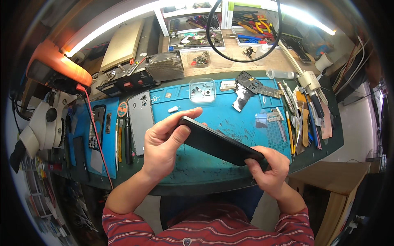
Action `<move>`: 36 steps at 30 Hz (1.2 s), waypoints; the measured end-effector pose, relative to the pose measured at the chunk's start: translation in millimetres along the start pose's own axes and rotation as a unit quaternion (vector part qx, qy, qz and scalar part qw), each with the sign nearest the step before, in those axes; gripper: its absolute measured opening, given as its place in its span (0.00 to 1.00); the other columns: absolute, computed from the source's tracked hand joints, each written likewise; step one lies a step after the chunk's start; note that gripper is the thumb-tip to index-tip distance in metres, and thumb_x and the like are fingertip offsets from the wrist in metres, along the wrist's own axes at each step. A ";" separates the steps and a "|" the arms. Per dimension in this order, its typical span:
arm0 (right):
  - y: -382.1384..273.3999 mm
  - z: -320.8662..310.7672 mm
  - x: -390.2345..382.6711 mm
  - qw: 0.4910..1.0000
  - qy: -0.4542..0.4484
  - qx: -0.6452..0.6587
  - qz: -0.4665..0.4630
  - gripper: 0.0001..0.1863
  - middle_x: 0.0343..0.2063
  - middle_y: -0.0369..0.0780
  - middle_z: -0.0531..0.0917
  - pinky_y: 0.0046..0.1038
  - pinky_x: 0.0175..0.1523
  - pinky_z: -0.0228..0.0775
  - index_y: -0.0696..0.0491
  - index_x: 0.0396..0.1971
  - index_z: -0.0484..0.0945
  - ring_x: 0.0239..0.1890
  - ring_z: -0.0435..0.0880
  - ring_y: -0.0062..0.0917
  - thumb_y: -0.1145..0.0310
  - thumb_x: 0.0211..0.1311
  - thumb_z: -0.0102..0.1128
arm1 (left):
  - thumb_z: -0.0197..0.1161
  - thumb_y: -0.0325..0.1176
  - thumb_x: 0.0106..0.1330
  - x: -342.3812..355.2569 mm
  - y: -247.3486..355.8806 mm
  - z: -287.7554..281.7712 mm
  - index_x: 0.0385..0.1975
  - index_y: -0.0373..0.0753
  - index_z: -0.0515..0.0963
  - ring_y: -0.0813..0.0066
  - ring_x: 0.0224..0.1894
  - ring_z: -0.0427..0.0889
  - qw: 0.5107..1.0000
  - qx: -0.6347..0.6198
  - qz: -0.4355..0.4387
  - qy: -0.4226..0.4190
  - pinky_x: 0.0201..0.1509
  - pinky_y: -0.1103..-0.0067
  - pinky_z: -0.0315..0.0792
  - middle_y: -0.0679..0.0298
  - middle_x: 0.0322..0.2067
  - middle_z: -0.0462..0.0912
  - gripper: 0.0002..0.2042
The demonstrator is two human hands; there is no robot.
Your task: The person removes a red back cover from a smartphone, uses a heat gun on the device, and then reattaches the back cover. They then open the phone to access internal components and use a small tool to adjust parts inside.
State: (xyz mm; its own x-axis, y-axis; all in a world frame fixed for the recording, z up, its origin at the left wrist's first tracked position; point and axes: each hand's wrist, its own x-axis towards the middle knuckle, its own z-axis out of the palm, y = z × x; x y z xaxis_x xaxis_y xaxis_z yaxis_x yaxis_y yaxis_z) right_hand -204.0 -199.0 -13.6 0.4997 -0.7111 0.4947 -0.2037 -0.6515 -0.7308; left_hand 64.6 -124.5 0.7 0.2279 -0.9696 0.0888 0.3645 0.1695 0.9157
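Phone aslant between fingers

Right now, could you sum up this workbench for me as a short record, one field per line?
Left hand: grips one end of a dark phone-like device
Right hand: grips its other end
Device pose: tilted, left end higher in the picture
Below: blue mat
On mat: grey panel, clear box of small parts
Right side: hand tools
Upper left: orange multimeter
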 end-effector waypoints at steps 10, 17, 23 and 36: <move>-0.4 -2.0 -0.9 0.998 -0.019 0.026 0.050 0.15 0.28 0.41 0.88 0.24 0.32 0.76 0.59 0.44 0.86 0.25 0.86 0.25 0.75 0.57 0.76 | 0.62 0.31 0.78 0.6 -7.6 -1.9 0.67 0.33 0.75 0.69 0.58 0.85 0.998 0.039 -0.029 0.042 0.63 0.70 0.81 0.51 0.63 0.81 0.20; 0.0 -3.5 -3.6 0.988 -0.038 0.082 0.125 0.15 0.29 0.40 0.88 0.22 0.33 0.76 0.62 0.48 0.85 0.26 0.85 0.19 0.74 0.63 0.73 | 0.62 0.30 0.78 -0.9 -6.8 2.3 0.67 0.33 0.75 0.73 0.60 0.83 0.997 0.009 -0.062 0.049 0.65 0.75 0.78 0.55 0.63 0.82 0.20; -3.5 -3.5 -5.4 0.950 -0.006 0.198 0.243 0.16 0.32 0.37 0.87 0.20 0.34 0.78 0.64 0.53 0.83 0.28 0.83 0.15 0.73 0.70 0.69 | 0.63 0.25 0.76 1.1 3.1 11.5 0.76 0.34 0.62 0.72 0.66 0.77 0.999 0.021 -0.049 -0.012 0.70 0.74 0.72 0.57 0.68 0.76 0.30; -1.6 -7.8 -17.7 0.923 0.028 0.268 0.273 0.20 0.41 0.40 0.87 0.23 0.38 0.82 0.65 0.60 0.77 0.35 0.84 0.17 0.72 0.74 0.64 | 0.60 0.31 0.80 -7.4 10.3 11.2 0.78 0.37 0.59 0.77 0.61 0.80 0.985 -0.058 -0.137 -0.090 0.60 0.75 0.81 0.64 0.64 0.77 0.30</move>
State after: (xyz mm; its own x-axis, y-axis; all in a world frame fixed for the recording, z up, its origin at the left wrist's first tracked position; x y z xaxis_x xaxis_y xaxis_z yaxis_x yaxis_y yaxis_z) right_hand -219.1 -187.4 -17.5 0.3987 -0.9170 -0.0046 0.0414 0.0230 -0.9989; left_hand 56.5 -117.6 13.9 -0.0539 -0.9956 -0.0772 0.4932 -0.0937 0.8649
